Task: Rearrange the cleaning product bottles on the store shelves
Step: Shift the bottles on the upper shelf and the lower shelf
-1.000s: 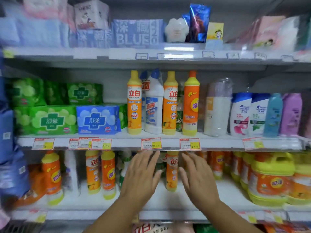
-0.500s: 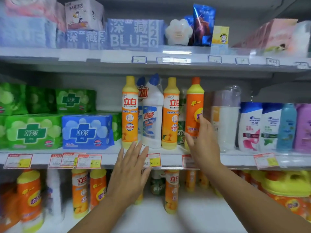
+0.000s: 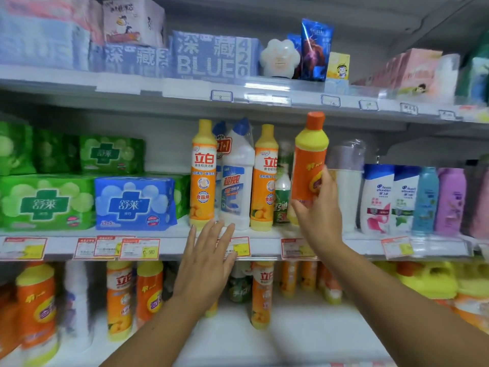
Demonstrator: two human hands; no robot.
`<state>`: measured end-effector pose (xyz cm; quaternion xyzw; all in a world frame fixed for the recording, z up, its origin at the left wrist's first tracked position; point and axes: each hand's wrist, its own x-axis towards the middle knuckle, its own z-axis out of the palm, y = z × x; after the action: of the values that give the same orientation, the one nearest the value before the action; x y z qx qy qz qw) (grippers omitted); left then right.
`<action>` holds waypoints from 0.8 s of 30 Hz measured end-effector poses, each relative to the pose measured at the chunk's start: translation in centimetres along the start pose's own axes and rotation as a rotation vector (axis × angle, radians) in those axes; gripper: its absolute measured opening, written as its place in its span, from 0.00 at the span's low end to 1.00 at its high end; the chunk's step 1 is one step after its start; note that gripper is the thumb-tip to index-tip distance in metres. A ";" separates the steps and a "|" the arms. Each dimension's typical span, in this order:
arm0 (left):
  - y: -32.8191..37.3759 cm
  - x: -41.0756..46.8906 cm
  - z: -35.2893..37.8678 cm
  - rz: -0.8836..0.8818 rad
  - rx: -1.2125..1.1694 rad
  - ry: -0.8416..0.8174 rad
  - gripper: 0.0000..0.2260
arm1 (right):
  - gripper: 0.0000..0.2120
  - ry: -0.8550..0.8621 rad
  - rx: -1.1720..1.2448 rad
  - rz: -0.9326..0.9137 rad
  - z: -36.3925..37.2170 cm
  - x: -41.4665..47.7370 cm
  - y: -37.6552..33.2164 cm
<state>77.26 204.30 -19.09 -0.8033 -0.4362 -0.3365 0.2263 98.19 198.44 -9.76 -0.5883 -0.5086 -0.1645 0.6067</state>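
My right hand (image 3: 317, 213) grips the lower body of an orange bottle with a yellow shoulder and orange cap (image 3: 309, 165), lifted and tilted slightly off the middle shelf (image 3: 264, 235). Left of it stand a yellow-orange dish soap bottle (image 3: 264, 178), a small green bottle (image 3: 282, 192) behind, a white toilet cleaner bottle (image 3: 236, 178) and another yellow-orange bottle (image 3: 203, 173). My left hand (image 3: 203, 263) is open, fingers spread, in front of the shelf edge below the white bottle, holding nothing.
Green and blue pad packs (image 3: 132, 202) fill the middle shelf's left. A clear-wrapped white container (image 3: 345, 186) and shampoo bottles (image 3: 378, 200) stand to the right. The lower shelf holds more orange bottles (image 3: 119, 298) and yellow jugs (image 3: 428, 282). Tissue packs (image 3: 214, 54) sit on top.
My right hand rose from the lower shelf, closed on the orange bottle and lifted it. My left hand moved up to the middle shelf's edge.
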 end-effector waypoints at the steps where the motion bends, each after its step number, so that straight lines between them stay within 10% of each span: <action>1: 0.0 0.0 0.1 -0.003 -0.008 0.005 0.24 | 0.39 0.025 0.051 -0.047 -0.7 -0.3 -0.4; 9: 0.4 -0.8 0.3 -0.013 -0.055 0.006 0.27 | 0.35 -0.227 0.176 -0.088 -5.6 -9.1 3.0; 24: -0.8 -0.7 2.5 0.043 0.074 0.095 0.26 | 0.35 -0.425 -0.053 0.396 -0.3 -15.4 21.4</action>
<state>77.15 206.00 -21.29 -0.7867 -0.4196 -0.3531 0.2836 108.81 197.43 -33.87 -0.7130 -0.4953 0.0708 0.4912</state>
